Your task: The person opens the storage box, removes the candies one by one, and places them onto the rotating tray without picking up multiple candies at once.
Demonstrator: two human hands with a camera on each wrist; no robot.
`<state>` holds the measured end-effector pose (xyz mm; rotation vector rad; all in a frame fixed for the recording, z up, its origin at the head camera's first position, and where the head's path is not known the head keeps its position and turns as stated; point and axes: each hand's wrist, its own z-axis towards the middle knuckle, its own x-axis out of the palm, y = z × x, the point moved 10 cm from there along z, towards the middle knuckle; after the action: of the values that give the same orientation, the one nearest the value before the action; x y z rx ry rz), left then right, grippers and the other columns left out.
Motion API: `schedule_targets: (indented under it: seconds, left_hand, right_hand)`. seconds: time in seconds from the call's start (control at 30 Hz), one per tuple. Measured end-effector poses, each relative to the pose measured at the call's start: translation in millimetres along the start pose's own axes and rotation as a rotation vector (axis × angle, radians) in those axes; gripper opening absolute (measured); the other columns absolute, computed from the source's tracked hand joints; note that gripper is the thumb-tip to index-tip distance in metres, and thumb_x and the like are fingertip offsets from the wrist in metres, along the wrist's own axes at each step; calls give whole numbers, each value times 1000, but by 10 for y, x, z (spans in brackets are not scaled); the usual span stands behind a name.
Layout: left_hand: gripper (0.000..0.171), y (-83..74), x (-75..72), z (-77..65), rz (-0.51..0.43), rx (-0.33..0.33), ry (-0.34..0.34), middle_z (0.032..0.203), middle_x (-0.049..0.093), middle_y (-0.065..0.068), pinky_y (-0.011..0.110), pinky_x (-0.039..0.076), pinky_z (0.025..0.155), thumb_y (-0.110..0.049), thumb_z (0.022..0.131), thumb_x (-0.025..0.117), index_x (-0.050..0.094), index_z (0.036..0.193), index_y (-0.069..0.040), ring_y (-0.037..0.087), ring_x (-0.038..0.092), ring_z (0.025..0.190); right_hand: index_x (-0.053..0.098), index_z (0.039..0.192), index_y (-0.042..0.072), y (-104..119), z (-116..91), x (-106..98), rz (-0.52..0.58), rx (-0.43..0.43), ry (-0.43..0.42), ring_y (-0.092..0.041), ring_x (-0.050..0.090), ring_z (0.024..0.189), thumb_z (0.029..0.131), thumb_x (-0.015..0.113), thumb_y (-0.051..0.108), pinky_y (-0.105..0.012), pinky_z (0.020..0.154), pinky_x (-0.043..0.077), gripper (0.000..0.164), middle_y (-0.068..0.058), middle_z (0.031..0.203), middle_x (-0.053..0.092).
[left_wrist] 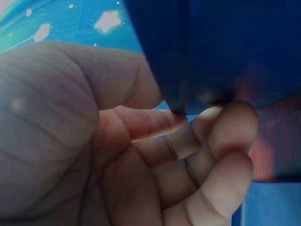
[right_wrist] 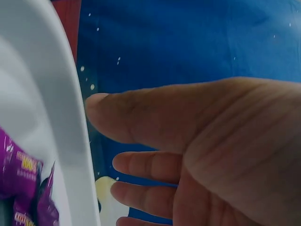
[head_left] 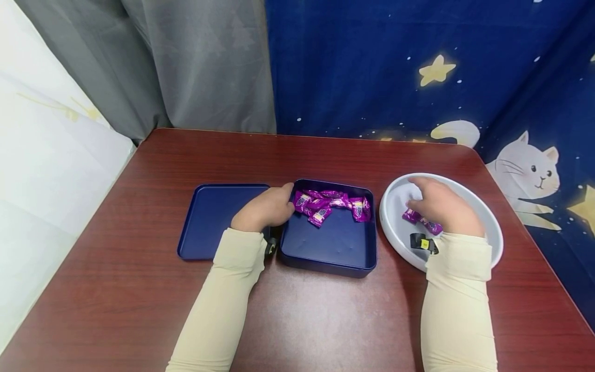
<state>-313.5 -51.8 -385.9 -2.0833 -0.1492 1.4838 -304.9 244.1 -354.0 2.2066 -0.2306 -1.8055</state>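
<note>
My left hand (head_left: 265, 206) grips the left wall of a dark blue rectangular box (head_left: 332, 243). In the left wrist view, the thumb and curled fingers of the left hand (left_wrist: 127, 155) meet at the corner of the box (left_wrist: 225, 47). Several purple wrapped candies (head_left: 318, 202) lie along the box's far side. Over a round white plate (head_left: 395, 209), my right hand (head_left: 446, 204) reaches with its fingers extended, beside a few more purple candies (head_left: 431, 227). In the right wrist view, nothing is between the thumb and fingers of the right hand (right_wrist: 207, 141).
A flat dark blue lid (head_left: 216, 222) lies on the brown table (head_left: 116, 279), left of the box and partly behind the left hand. Grey (head_left: 214, 67) and star-printed blue curtains (head_left: 353, 67) hang behind the table. A dark strap (head_left: 420, 242) sits by the right wrist.
</note>
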Motion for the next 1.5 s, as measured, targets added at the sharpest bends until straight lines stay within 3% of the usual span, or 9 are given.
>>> schedule_targets:
  seconds: [0.27,0.47,0.63,0.77,0.87,1.0,1.1,1.2,1.5]
  left_hand:
    - [60,3,1,-5,5,-3,3,150,32,15,47,31,109,-17,95,43,19,148,-1,27,31,132]
    - [60,-3,4,-3,8,3,2,150,32,16,47,31,109,-17,95,43,19,148,-1,28,32,132]
    - [60,-4,1,0,7,3,-2,150,32,16,47,31,109,-17,95,43,19,148,-1,27,32,132]
    - [61,-6,-5,-8,1,1,-5,149,32,16,47,31,109,-17,95,44,19,148,-2,28,32,132]
    - [61,-7,-3,-7,1,4,-5,149,32,16,48,31,109,-17,95,44,19,148,-1,28,32,132]
    - [60,-10,-2,-5,6,6,-5,149,32,16,47,30,109,-17,95,44,19,148,-1,28,31,132]
    - [60,-18,-9,-12,6,7,-3,149,32,16,47,31,109,-17,95,43,20,148,-1,28,31,132]
    - [60,-21,-12,-14,4,9,-1,149,32,16,47,31,109,-17,95,43,20,148,-1,28,32,132]
    - [60,-24,-20,-21,6,4,3,149,33,16,47,31,109,-17,95,43,20,148,-1,28,31,132]
  right_hand:
    - [39,140,-1,288,14,22,-23,-76,0,-45,33,126,85,63,13,-63,105,27,62,-30,138,40]
    - [36,142,1,515,-50,14,-15,-132,6,-39,47,112,85,62,12,-60,100,37,64,-27,139,41]
    - [37,140,-1,729,-101,-1,-38,-198,-15,-42,34,127,86,62,10,-60,104,30,61,-27,140,41]
    - [39,140,-1,854,-101,39,-50,-223,-6,-41,35,127,86,62,11,-60,104,31,60,-26,139,42]
    - [39,139,-2,928,-96,74,-54,-239,-5,-39,43,120,86,63,11,-58,101,36,60,-26,135,46]
    - [41,137,-2,1032,-96,116,-66,-268,-11,-32,53,101,85,64,12,-53,93,45,59,-22,114,57]
    - [44,136,-2,1125,-97,145,-72,-298,-8,-34,51,107,86,63,13,-53,96,43,55,-22,116,57]
    - [45,135,-1,1207,-97,176,-67,-321,-3,-36,43,122,87,62,13,-54,103,37,54,-24,132,50]
    - [46,135,0,1355,-86,267,-80,-359,6,-34,44,121,86,64,14,-52,104,37,54,-22,132,50]
